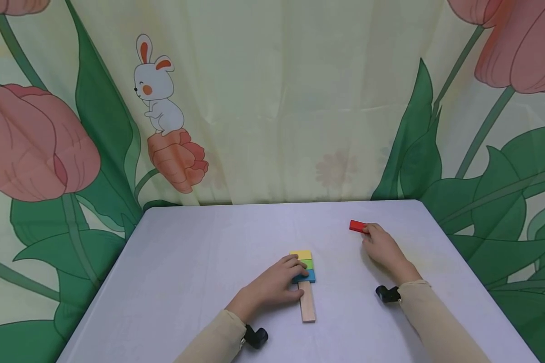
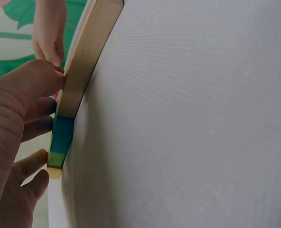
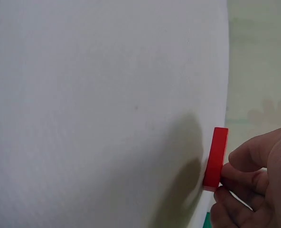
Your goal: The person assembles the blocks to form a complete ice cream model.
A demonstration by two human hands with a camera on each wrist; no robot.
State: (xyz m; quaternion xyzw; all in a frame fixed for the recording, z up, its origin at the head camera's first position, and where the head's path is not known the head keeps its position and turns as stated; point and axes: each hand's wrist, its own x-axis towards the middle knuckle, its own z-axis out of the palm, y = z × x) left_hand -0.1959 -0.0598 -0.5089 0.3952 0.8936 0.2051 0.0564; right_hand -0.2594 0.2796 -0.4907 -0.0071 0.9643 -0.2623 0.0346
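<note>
Yellow (image 1: 301, 254), green (image 1: 308, 264) and blue (image 1: 311, 277) blocks lie in a row on the table, one against another. Below the blue one, a long plain wooden block (image 1: 307, 306) extends toward the near edge. My left hand (image 1: 272, 282) rests on this row from the left, its fingers spread over the coloured blocks. In the left wrist view, the thumb (image 2: 50, 78) touches the wooden block. Farther back and to the right, my right hand (image 1: 383, 249) pinches a red block (image 1: 357, 226) by one end. The right wrist view shows the red block between thumb and fingers.
A white-covered table (image 1: 200, 252) spreads beneath both hands. Behind it hangs a curtain (image 1: 300, 101) printed with tulips, leaves and a rabbit. Black wrist cameras, one on the left wrist (image 1: 256, 337) and one on the right (image 1: 387, 294), sit at the sleeves.
</note>
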